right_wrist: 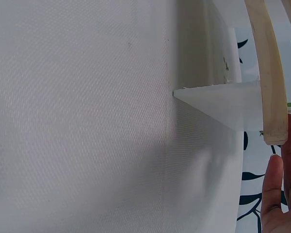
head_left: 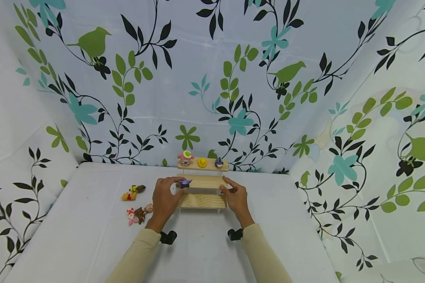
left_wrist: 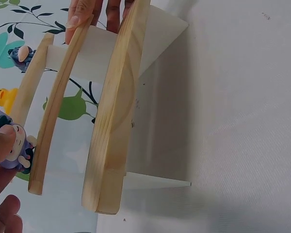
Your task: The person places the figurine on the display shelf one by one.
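"Sleeves (head_left: pixel 265 255) nearest. Left hand (head_left: pixel 164 200)?"
"Fingers pinching purple figurine (head_left: pixel 185 183) at middle shelf (head_left: pixel 205 181)'s left end, probably for placing there."
"Right hand (head_left: pixel 236 194)?"
"Thumb and fingers gripping that shelf's right end, likely for steadiness."

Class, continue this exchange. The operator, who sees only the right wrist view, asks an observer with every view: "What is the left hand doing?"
Observer: The left hand holds a purple figurine between thumb and fingers.
Operator: What stands on the top tier?
Observer: Three items are on the top tier: a pink figure, a yellow duck and a blue figure.
Operator: Is anything lying beside the stand?
Observer: Yes, several small figurines lie on the table, left of the left hand.
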Action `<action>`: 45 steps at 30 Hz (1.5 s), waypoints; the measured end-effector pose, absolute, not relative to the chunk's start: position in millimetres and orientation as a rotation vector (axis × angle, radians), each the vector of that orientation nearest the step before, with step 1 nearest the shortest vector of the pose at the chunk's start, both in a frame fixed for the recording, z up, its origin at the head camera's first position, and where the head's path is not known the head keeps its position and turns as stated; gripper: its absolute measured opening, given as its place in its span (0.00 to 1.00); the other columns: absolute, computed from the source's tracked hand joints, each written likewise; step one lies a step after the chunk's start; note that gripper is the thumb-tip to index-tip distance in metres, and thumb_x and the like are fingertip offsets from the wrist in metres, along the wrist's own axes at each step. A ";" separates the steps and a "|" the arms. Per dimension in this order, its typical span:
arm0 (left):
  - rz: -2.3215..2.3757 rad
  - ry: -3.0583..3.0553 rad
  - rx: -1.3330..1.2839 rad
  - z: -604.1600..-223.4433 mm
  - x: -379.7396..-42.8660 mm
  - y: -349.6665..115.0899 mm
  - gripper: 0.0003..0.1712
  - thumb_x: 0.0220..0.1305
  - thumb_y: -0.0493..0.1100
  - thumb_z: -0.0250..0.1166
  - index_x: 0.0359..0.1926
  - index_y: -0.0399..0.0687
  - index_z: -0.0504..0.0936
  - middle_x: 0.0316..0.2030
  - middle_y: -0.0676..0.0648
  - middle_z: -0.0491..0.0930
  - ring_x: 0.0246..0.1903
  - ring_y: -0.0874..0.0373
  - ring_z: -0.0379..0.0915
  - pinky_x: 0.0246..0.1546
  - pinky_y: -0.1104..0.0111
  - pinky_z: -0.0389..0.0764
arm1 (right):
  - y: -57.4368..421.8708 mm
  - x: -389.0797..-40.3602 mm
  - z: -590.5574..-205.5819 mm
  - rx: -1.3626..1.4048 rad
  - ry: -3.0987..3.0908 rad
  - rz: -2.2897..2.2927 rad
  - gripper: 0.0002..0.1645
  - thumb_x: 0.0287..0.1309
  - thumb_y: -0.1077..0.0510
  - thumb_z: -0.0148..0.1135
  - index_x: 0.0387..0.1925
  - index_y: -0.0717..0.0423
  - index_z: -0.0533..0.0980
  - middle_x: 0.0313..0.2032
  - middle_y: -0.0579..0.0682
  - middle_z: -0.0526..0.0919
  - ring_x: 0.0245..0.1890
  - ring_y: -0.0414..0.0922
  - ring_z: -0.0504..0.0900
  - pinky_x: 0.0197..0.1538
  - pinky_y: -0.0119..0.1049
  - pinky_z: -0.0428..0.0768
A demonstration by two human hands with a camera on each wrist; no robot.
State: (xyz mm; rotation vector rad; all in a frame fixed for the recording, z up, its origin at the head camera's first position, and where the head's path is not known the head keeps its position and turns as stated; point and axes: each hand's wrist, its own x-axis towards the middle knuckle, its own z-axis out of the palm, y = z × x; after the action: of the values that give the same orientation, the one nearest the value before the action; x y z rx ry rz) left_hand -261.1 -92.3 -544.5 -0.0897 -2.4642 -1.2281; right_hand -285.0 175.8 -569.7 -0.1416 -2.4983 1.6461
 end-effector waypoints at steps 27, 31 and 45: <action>-1.212 -2.450 -0.035 -546.3 -270.1 -84.9 0.22 0.62 0.44 0.80 0.57 0.51 0.88 0.54 0.45 0.89 0.53 0.47 0.75 0.55 0.50 0.78 | 176.9 -286.8 -576.2 -0.119 -2.486 1.648 0.30 0.66 0.40 0.71 0.67 0.39 0.82 0.57 0.51 0.89 0.38 0.42 0.85 0.36 0.29 0.79; -1.213 -2.454 -0.025 -546.6 -269.3 -84.2 0.22 0.62 0.44 0.80 0.58 0.51 0.88 0.55 0.45 0.89 0.53 0.47 0.75 0.54 0.50 0.78 | 176.9 -286.2 -576.8 -0.123 -2.487 1.648 0.28 0.67 0.41 0.71 0.67 0.38 0.82 0.56 0.52 0.89 0.38 0.42 0.85 0.37 0.29 0.79; -1.248 -2.455 -0.045 -546.2 -268.8 -86.7 0.23 0.63 0.45 0.79 0.58 0.51 0.88 0.53 0.45 0.89 0.52 0.43 0.76 0.52 0.53 0.76 | 176.9 -286.1 -577.1 -0.131 -2.509 1.633 0.29 0.68 0.41 0.70 0.68 0.36 0.81 0.62 0.46 0.87 0.39 0.41 0.86 0.40 0.30 0.81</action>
State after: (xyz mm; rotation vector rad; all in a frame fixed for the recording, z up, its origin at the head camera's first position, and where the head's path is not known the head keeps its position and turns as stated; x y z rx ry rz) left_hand -268.8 -86.7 -546.2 -0.0455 -2.4552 -1.2475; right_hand -286.1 176.9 -577.1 -0.1314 -2.5088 1.6326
